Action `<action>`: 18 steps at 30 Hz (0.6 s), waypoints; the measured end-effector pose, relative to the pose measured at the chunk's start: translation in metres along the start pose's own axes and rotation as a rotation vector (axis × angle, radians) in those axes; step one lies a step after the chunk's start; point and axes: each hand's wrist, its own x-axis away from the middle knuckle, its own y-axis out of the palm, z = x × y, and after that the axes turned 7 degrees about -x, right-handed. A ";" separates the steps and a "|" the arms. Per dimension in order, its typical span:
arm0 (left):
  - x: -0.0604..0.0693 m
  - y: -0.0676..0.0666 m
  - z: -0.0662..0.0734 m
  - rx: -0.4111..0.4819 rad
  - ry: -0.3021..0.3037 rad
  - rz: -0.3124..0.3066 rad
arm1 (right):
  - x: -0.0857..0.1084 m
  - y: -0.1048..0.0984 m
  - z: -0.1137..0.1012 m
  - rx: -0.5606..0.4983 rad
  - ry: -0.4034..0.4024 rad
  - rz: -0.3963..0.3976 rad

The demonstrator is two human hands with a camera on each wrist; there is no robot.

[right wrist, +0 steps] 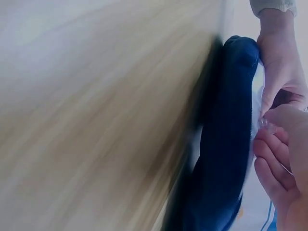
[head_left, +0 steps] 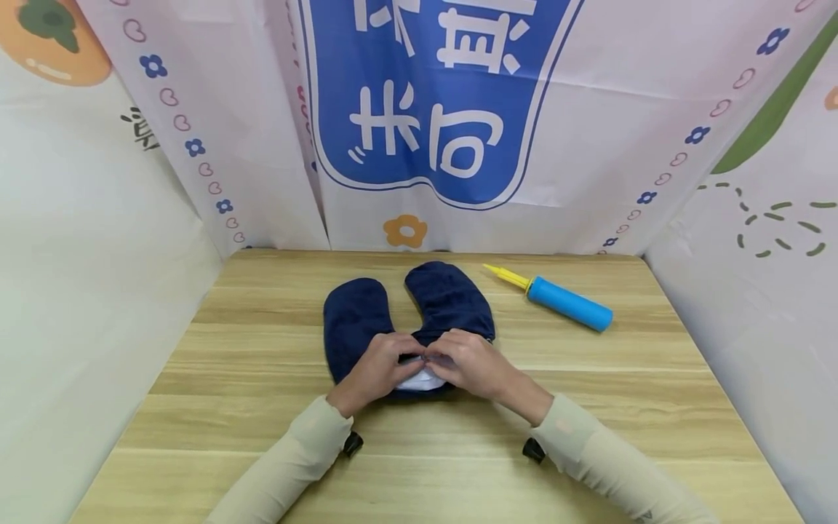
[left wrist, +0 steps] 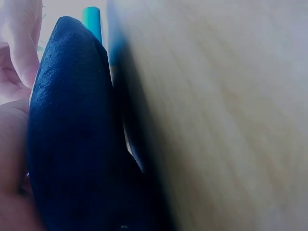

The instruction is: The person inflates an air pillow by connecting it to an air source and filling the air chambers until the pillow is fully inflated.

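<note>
A dark blue U-shaped pillow (head_left: 356, 313) lies on the table, its curved side towards the person. White lining (head_left: 422, 380) shows through an opening in its cover. Both hands meet there: the left hand (head_left: 380, 367) and the right hand (head_left: 474, 365) pinch a small spot at the opening with thumbs and fingers. In the right wrist view a small clear piece (right wrist: 267, 126), like a valve, sits between the fingertips. The left wrist view shows the pillow's dark side (left wrist: 77, 115) with fingers along its left edge.
A blue hand pump (head_left: 569, 303) with a yellow nozzle lies at the back right of the wooden table (head_left: 262, 437). Printed white cloth (head_left: 262, 145) hangs behind and at both sides. Small black devices are at both wrists.
</note>
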 end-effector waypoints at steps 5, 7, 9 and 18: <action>-0.001 0.002 -0.001 -0.035 -0.015 0.007 | 0.017 -0.019 0.008 -0.024 0.076 0.007; -0.002 0.002 -0.001 -0.035 -0.028 0.009 | 0.026 -0.030 0.015 -0.016 0.097 0.013; -0.002 0.002 -0.001 -0.022 -0.042 0.014 | 0.036 -0.043 0.024 0.014 0.124 0.012; -0.005 0.003 -0.001 -0.013 -0.074 0.009 | 0.088 -0.106 0.071 0.206 0.247 -0.044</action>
